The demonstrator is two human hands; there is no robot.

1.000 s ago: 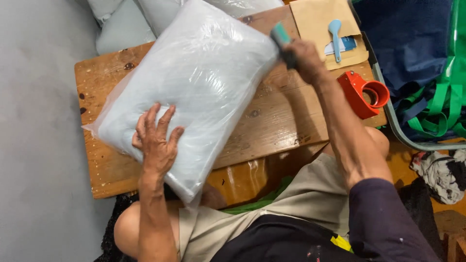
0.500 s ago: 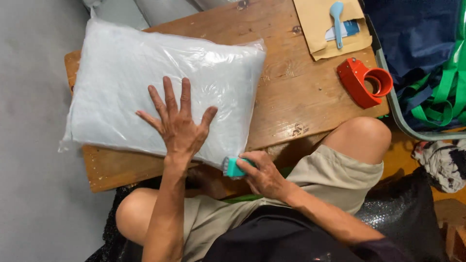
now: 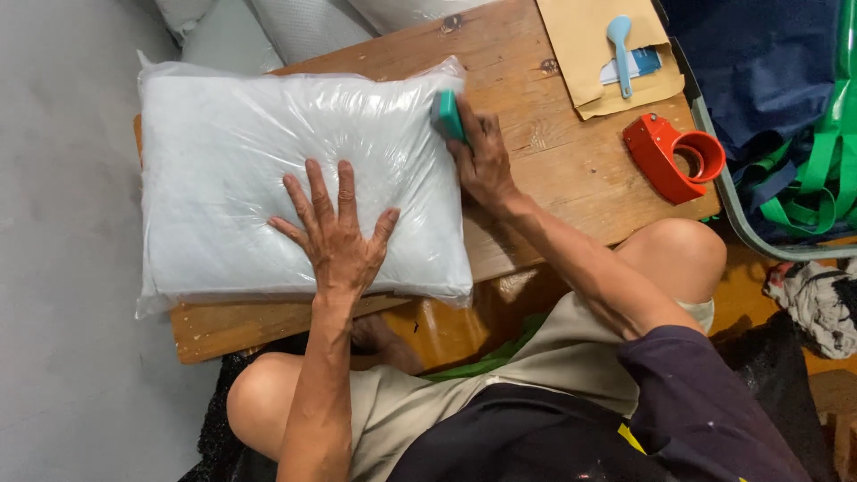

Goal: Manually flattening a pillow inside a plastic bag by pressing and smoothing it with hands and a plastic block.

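overhead, the left hand [image 3: 339,245] is pressing flat, fingers spread, on a plastic-wrapped pillow [image 3: 268,178] on the bench [image 3: 553,170]; the right hand [image 3: 482,156] is gripping a teal tool [image 3: 446,116] against its right edge. steady pressing is likely helping.

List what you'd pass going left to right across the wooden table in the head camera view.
Plastic-wrapped pillow with the left hand flat on it → teal tool in the right hand → brown envelope → red tape dispenser.

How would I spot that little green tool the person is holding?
Find the wooden table with the big plastic-wrapped white pillow on it. At the pillow's right edge, the right hand clasps a small teal tool, the only teal thing touching the pillow.
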